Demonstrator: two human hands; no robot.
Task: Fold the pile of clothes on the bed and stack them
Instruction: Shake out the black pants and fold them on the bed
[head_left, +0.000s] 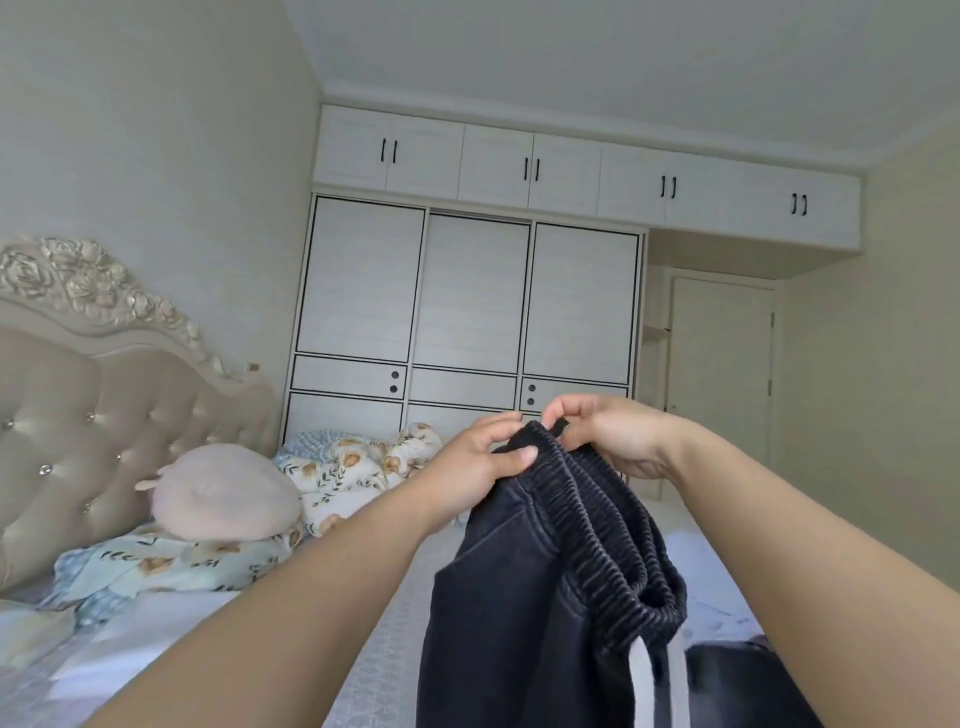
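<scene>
Above a bed (395, 597) with a tufted headboard (78, 405), a round pink cushion (223, 493) and a floral quilt (353, 467), the left hand (480, 457) and right hand (608, 431) pinch the ribbed waistband of dark trousers (545, 597), apparently white-striped, held up in the air.

Item: dark trousers (524, 597), near-black fabric, held up above the bed.
Waistband: ribbed elastic (602, 525), gathered, its top edge between the fingertips of both hands.
Left-hand contact: thumb (522, 456) lies across the band's upper end.
Right-hand contact: fingers (558, 415) pinch the same end from the far side.
Side marking: white stripes (657, 686) low down, below the fingers.
Pose: hanging, unfolded.
</scene>
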